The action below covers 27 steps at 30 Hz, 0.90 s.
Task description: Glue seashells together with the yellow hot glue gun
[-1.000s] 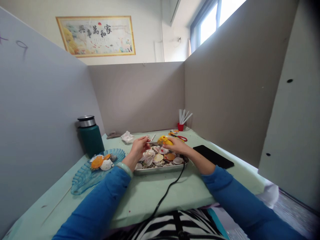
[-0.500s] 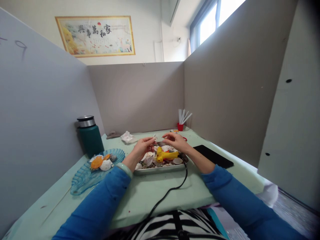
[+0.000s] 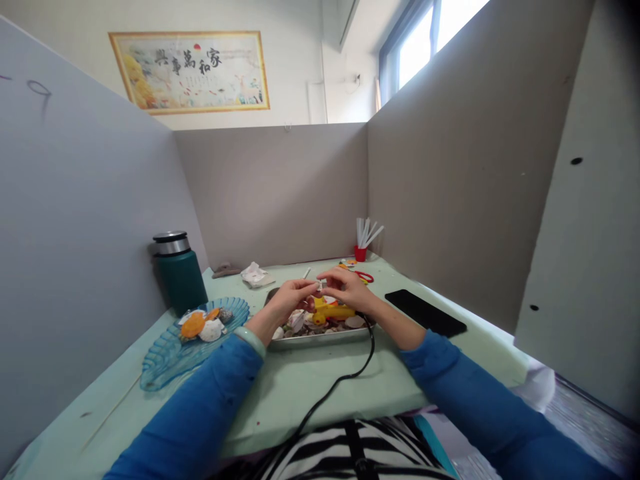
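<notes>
A small white piece [image 3: 320, 285] is held above the metal tray [image 3: 320, 339], pinched in the fingertips of the left hand [image 3: 291, 298]; the right hand [image 3: 349, 288] is brought against it, thumb and forefinger nearly closed. Below both hands, shells [image 3: 296, 323] are contained in the tray, with a yellow glue gun [image 3: 334, 312] laid on top. Left of the left hand, orange and white shells [image 3: 204, 325] are held by a blue glass dish [image 3: 173, 357]. Beyond the right hand, white sticks [image 3: 367, 233] are contained in a red cup [image 3: 361, 253].
</notes>
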### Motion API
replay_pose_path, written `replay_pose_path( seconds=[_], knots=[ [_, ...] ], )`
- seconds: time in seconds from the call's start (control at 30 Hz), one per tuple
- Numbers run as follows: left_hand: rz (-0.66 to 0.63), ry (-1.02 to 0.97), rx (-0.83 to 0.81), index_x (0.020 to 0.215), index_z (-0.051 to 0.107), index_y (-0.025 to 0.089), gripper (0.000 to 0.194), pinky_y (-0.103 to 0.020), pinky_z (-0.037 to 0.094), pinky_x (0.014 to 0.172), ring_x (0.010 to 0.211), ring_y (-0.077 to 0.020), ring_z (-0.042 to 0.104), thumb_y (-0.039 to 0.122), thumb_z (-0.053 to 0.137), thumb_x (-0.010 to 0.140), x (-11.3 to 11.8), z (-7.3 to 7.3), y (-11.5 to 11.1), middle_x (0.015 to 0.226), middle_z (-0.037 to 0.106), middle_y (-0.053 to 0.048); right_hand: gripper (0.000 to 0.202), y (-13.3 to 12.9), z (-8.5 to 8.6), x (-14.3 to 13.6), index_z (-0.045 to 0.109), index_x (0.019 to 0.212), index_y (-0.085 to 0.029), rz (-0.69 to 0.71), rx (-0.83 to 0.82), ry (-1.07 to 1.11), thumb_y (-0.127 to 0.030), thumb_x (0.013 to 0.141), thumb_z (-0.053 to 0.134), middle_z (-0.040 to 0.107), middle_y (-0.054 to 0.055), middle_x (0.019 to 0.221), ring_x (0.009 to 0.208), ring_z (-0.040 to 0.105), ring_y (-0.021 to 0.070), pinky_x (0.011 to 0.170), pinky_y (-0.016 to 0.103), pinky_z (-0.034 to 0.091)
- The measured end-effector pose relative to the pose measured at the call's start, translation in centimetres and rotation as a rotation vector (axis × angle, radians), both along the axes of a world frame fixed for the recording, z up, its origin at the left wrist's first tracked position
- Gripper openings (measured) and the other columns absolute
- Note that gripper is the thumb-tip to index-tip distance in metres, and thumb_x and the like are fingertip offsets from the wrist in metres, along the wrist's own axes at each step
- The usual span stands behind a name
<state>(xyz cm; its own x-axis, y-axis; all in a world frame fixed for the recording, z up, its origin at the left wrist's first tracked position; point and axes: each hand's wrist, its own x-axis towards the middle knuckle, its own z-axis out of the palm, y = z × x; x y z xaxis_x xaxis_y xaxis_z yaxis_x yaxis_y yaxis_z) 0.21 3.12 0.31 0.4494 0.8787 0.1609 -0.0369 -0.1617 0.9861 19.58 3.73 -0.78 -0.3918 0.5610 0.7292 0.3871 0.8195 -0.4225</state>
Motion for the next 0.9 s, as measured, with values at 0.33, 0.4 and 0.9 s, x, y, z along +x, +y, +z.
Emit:
replay_pose_path(
  seconds=[0.33,0.4,0.9],
  knots=[
    [-0.008,0.039,-0.128,0.090,0.067,0.010,0.023,-0.024,0.050,0.051,0.048,-0.0084,0.056,0.025,0.069,0.073,0.22,-0.44,0.21,0.080,0.067,-0.010,0.027,0.15,-0.35,0.13,0.064,0.093,-0.018,-0.087,0.111,-0.157,-0.040,0.077,0.065,0.056,0.001,0.074,0.063,0.047,0.0115,0.061,0.023,0.035],
    [-0.002,0.031,-0.132,0.091,0.067,0.010,0.023,-0.024,0.050,0.051,0.048,-0.0088,0.056,0.025,0.069,0.073,0.21,-0.49,0.30,0.080,0.067,-0.010,0.027,0.08,-0.30,0.11,0.063,0.094,-0.018,-0.088,0.116,-0.161,-0.040,0.077,0.064,0.056,0.001,0.074,0.063,0.047,0.0116,0.061,0.023,0.034],
    [0.011,0.060,-0.116,0.090,0.067,0.008,0.030,-0.025,0.051,0.055,0.050,-0.0075,0.055,0.030,0.072,0.070,0.14,-0.35,0.21,0.084,0.068,-0.010,0.027,0.43,-0.72,0.32,0.064,0.100,-0.019,-0.091,0.235,-0.202,-0.039,0.082,0.060,0.055,0.002,0.077,0.066,0.049,0.0118,0.062,0.022,0.037]
  ],
)
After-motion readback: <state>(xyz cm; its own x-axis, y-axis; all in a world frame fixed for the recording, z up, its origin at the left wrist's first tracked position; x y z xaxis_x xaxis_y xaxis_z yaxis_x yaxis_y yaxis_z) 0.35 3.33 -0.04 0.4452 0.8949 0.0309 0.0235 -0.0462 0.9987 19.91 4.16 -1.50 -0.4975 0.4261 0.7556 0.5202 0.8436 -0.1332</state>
